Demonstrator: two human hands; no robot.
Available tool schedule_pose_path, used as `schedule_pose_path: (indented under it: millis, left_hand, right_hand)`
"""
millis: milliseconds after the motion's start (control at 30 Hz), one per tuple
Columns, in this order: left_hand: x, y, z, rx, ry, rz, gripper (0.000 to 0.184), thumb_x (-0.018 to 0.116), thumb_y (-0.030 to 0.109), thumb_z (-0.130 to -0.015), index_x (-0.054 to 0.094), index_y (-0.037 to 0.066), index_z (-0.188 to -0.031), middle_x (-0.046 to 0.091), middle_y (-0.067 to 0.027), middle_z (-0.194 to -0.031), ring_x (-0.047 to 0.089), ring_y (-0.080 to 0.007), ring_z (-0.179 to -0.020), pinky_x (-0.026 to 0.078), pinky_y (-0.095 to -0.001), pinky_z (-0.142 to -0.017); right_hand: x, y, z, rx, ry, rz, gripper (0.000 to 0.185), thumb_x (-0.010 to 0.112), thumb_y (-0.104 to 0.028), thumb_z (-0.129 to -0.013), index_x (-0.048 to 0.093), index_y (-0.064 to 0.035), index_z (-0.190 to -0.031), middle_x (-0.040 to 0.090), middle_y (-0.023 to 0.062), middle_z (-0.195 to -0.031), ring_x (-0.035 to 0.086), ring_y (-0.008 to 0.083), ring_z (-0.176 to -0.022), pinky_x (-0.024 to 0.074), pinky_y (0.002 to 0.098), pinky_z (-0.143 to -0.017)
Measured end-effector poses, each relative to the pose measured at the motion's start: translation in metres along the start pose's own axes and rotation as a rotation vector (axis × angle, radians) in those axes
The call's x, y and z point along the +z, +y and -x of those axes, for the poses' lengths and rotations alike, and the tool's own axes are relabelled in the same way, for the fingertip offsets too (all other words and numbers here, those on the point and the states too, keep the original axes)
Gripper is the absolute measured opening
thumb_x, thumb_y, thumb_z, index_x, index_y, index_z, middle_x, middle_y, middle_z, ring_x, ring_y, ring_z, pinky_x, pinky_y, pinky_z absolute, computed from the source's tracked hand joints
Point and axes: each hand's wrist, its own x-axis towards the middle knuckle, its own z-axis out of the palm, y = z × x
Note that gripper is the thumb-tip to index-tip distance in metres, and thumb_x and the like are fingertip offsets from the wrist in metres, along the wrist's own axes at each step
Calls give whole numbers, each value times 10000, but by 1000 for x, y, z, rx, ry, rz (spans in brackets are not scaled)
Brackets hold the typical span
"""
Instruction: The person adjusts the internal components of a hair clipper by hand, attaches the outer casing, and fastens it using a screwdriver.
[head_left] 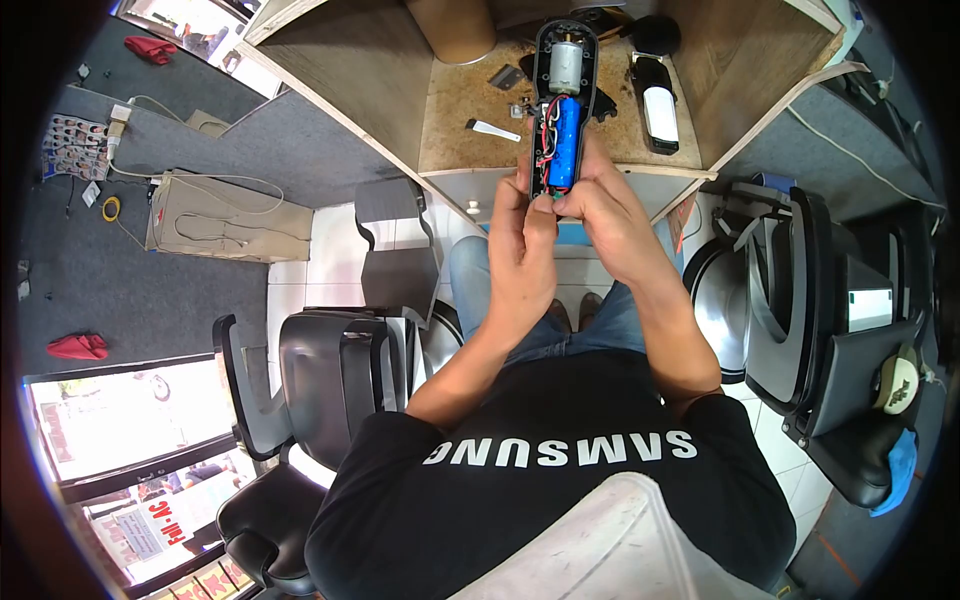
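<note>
at left on the shelf (445,145), a white strip (495,130). nearer, left hand (522,235) raised, fingers curled at the left side of the opened device (543,85), thumb on its near end. held pointing away, motor (566,68) far, battery (565,143) near. right hand (612,225) angled inward, pinching that near end. farther right, a clipper (657,108).

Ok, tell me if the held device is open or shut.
Open: inside the black housing, the silver motor, blue battery and wires are exposed.
</note>
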Motion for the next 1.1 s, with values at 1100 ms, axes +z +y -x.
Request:
schedule_pose_path:
  millis: [1100]
  left_hand:
    - [-29,-11,-71,-359,-184,385,733,509,618,-1085,593,-20,-1437,735,-97,-1139,698,-121,-885,614,-281,-802]
  right_hand:
    - [-30,10,-19,357,-276,-543,448,473,-195,-979,464,-53,-1404,664,154,-1096,592,258,-649,481,344,-605]
